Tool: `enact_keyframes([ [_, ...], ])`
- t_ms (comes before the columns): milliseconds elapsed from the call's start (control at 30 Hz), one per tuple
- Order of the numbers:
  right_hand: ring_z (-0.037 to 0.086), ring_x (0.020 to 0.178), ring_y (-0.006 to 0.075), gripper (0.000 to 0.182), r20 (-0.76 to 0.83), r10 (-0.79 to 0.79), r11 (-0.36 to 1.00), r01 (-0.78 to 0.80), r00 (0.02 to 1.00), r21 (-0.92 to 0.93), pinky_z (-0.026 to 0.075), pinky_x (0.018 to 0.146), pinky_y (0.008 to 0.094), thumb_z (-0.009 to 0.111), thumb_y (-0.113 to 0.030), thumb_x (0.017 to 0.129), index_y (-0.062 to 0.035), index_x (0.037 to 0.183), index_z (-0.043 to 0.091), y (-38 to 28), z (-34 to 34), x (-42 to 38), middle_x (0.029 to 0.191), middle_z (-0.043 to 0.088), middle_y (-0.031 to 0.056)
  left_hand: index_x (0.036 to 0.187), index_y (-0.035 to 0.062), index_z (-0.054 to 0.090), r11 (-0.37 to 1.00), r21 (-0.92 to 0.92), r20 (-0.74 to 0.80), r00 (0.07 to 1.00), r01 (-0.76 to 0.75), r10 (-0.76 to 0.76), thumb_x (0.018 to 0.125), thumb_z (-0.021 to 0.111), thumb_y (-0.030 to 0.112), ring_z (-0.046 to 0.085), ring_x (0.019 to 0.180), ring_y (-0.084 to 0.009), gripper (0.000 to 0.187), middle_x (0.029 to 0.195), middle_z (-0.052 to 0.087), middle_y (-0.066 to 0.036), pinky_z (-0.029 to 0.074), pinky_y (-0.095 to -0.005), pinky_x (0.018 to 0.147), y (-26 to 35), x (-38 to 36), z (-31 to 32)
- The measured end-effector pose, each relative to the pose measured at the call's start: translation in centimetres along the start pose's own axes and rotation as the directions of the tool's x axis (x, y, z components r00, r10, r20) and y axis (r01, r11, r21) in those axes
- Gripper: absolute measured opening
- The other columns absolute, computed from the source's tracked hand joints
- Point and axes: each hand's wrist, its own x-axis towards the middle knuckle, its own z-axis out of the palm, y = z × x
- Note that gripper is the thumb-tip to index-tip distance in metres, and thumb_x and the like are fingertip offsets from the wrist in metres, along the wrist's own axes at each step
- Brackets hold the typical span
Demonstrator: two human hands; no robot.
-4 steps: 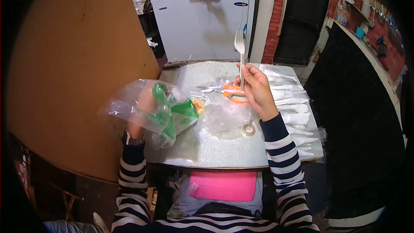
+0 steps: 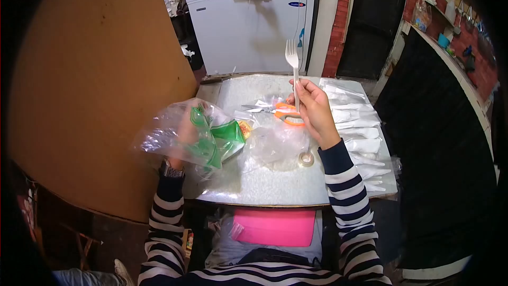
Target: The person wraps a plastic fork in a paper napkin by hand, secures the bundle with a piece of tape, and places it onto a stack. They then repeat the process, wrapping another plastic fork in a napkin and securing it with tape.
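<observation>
A white plastic fork (image 2: 292, 58) stands upright in my right hand (image 2: 313, 108), its tines up and the handle pinched between thumb and fingers. My left hand (image 2: 188, 127) is in or behind a clear plastic bag with green print (image 2: 230, 136) at the table's left side; the film and blur hide its fingers. Below my right hand lie orange-handled scissors (image 2: 288, 114), blades pointing left. Under them spreads a crumpled clear plastic bag (image 2: 276, 145). A roll of tape (image 2: 306, 159) rests just in front of it.
Several white pieces in clear wrapping (image 2: 360, 132) line the right side of the table (image 2: 264, 190). Beyond the table stands a white chest freezer (image 2: 248, 34). A brown panel (image 2: 95, 90) rises at the left, and something pink (image 2: 275, 228) sits below the front edge.
My left hand and the green-printed bag have shifted slightly right. The fork has tilted a little to the left in my right hand.
</observation>
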Motion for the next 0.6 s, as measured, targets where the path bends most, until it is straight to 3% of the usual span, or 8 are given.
enact_keyframes([
  [100,0.053,0.074,0.0098,0.028,-0.009,-0.001,1.000,0.000,1.000,-0.021,0.046,0.072,0.0248,0.051,-0.023,0.099,0.0023,0.111,0.056,0.1,0.3,-0.1,0.078,0.055,0.0028,0.137,0.0063,0.043,0.991,-0.125,-0.004,0.999,0.038,-0.038,0.082,0.056,0.003,0.049,0.117,-0.0283,0.056,0.130,0.047,-0.017,0.038,-0.0307,0.101,-0.3,-0.3,1.2],
  [200,0.053,0.072,0.0084,0.028,-0.006,0.000,0.998,0.000,1.000,-0.061,0.046,0.070,0.0233,0.051,-0.023,0.099,0.0021,0.110,0.057,0.1,0.5,-0.4,0.076,0.055,0.0021,0.136,0.0067,0.044,0.884,-0.451,0.023,0.991,0.125,-0.129,0.086,0.055,0.006,0.050,0.115,-0.0258,0.052,0.128,0.048,-0.015,0.039,-0.0302,0.099,-0.6,-1.3,2.3],
  [267,0.051,0.072,0.0089,0.027,-0.008,0.003,0.997,-0.004,1.000,-0.078,0.045,0.071,0.0231,0.051,-0.021,0.099,0.0031,0.110,0.056,0.0,0.6,-0.6,0.077,0.054,0.0022,0.136,0.0070,0.044,0.695,-0.694,0.068,0.978,0.188,-0.197,0.088,0.054,0.008,0.050,0.113,-0.0241,0.050,0.126,0.049,-0.013,0.039,-0.0299,0.097,-0.5,-2.0,2.8],
  [333,0.050,0.074,0.0108,0.026,-0.010,0.013,0.996,-0.014,1.000,-0.087,0.044,0.073,0.0236,0.051,-0.018,0.099,0.0052,0.111,0.055,0.0,0.5,-0.6,0.080,0.051,0.0029,0.136,0.0073,0.045,0.422,-0.875,0.135,0.957,0.236,-0.257,0.090,0.053,0.010,0.050,0.112,-0.0224,0.047,0.124,0.050,-0.012,0.040,-0.0295,0.096,-0.1,-2.9,3.2],
  [433,0.050,0.074,0.0109,0.027,-0.022,0.005,0.994,-0.007,1.000,-0.111,0.044,0.073,0.0236,0.051,-0.018,0.099,0.0057,0.111,0.055,0.3,0.4,-0.5,0.080,0.051,0.0026,0.136,0.0077,0.045,0.094,-0.954,0.249,0.925,0.285,-0.286,0.093,0.052,0.014,0.051,0.110,-0.0198,0.043,0.121,0.052,-0.009,0.041,-0.0290,0.093,0.7,-3.4,3.4],
  [533,0.050,0.069,0.0061,0.029,-0.048,-0.020,0.990,0.013,0.999,-0.141,0.043,0.065,0.0207,0.052,-0.022,0.098,0.0020,0.112,0.058,0.8,0.3,-0.3,0.074,0.053,-0.0004,0.135,0.0082,0.046,0.031,-0.952,0.283,0.912,0.306,-0.297,0.096,0.050,0.017,0.051,0.107,-0.0173,0.040,0.119,0.053,-0.007,0.042,-0.0285,0.091,1.3,-3.6,3.9],
  [600,0.049,0.067,0.0047,0.030,-0.046,0.013,0.991,-0.019,0.999,-0.130,0.041,0.061,0.0194,0.053,-0.022,0.098,0.0020,0.115,0.058,1.0,0.3,-0.5,0.076,0.052,-0.0008,0.134,0.0090,0.047,0.127,-0.943,0.256,0.914,0.308,-0.315,0.098,0.049,0.022,0.052,0.104,-0.0147,0.038,0.117,0.054,-0.004,0.043,-0.0275,0.088,0.3,-3.5,4.6],
])
